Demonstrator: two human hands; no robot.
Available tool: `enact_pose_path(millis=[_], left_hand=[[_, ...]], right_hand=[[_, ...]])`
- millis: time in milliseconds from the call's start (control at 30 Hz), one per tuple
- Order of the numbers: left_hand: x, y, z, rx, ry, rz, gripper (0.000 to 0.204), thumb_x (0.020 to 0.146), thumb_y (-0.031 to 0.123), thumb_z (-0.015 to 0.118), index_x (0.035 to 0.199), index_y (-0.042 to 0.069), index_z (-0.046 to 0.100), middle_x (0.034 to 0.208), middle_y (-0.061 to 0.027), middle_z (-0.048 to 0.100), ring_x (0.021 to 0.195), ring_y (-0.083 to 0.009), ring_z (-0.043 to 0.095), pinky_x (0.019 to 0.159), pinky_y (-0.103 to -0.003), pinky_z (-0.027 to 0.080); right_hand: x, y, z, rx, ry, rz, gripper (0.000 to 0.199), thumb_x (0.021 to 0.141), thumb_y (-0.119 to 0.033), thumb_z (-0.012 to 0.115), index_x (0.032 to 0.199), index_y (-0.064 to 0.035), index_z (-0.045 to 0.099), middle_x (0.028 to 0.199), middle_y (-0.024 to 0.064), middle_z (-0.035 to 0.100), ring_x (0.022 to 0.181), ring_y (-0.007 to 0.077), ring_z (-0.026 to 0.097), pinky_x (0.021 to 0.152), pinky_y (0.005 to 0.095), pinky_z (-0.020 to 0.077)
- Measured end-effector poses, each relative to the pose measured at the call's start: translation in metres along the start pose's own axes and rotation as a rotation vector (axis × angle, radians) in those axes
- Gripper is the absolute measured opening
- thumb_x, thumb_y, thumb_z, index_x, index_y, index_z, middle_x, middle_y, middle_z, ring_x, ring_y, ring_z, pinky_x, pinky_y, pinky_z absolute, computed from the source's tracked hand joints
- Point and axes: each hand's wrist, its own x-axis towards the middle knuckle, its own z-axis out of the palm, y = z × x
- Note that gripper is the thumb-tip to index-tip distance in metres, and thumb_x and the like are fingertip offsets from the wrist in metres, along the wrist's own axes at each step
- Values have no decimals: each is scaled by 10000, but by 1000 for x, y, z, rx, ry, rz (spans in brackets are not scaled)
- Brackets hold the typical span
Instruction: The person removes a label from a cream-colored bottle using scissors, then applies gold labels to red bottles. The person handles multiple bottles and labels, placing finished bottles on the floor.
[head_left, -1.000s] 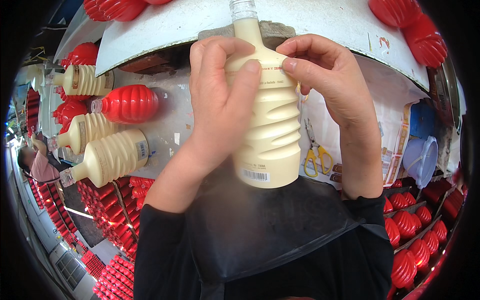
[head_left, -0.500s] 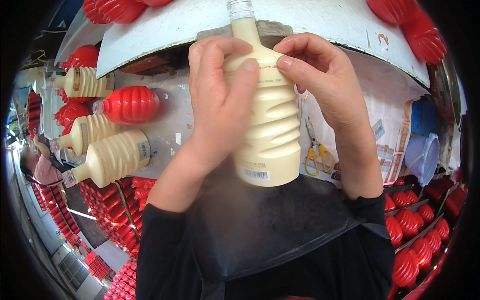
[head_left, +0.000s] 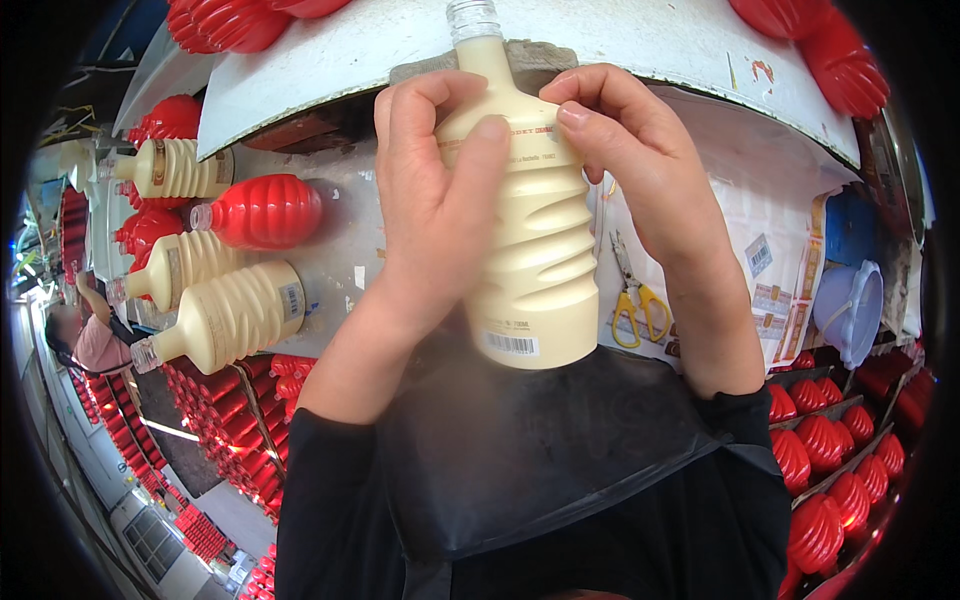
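Note:
A cream ribbed bottle [head_left: 540,240] with a clear threaded neck lies pointing away from me, its base against my dark apron [head_left: 530,450]. Its neck rests over a grey pad [head_left: 540,62] at the edge of the white board. My left hand [head_left: 430,190] is closed around the left shoulder, thumb on the printed front. At the right shoulder, my right hand [head_left: 650,170] is pinched, thumb and forefinger close together by the printing. Whatever those fingertips may hold is too small to make out. Yellow-handled scissors [head_left: 640,305] lie right of the bottle.
At left lie cream bottles [head_left: 240,315] and a red ribbed bottle [head_left: 265,211]. Sheets of printed labels [head_left: 770,290] cover the table at right, near a pale blue bucket [head_left: 848,312]. Racks of red bottles [head_left: 835,445] stand either side of me. A person [head_left: 100,335] is at far left.
The bottle has shifted very slightly, its neck a little to the left. Both hands stay at its shoulders, with the right fingertips barely moved.

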Motion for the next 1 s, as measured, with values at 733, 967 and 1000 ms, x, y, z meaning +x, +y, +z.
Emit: enact_pose_path(millis=[733,967,1000], left_hand=[[-1,-1,2,-37,13,-24,330,965,188,647,1221,-9,579,1179,-154,532,1080,-269,560,985,-392,466],[-1,0,1,-9,10,-20,320,962,179,647,1218,-1,583,1175,-151,530,1074,-268,559,980,-389,466],[-1,0,1,-5,11,-19,318,962,177,647,1217,0,584,1173,-150,531,1072,-269,559,979,-388,465]], right_hand=[[-9,8,5,166,33,6,294,1042,-232,620,1240,-16,640,1104,34,676,1045,92,599,919,259,480],[-8,6,5,144,22,-1,282,1038,-217,614,1232,-14,644,1108,37,680,1033,95,603,907,255,481],[-7,6,5,138,21,-4,281,1037,-217,615,1229,-14,644,1104,36,680,1028,95,604,903,254,481]])
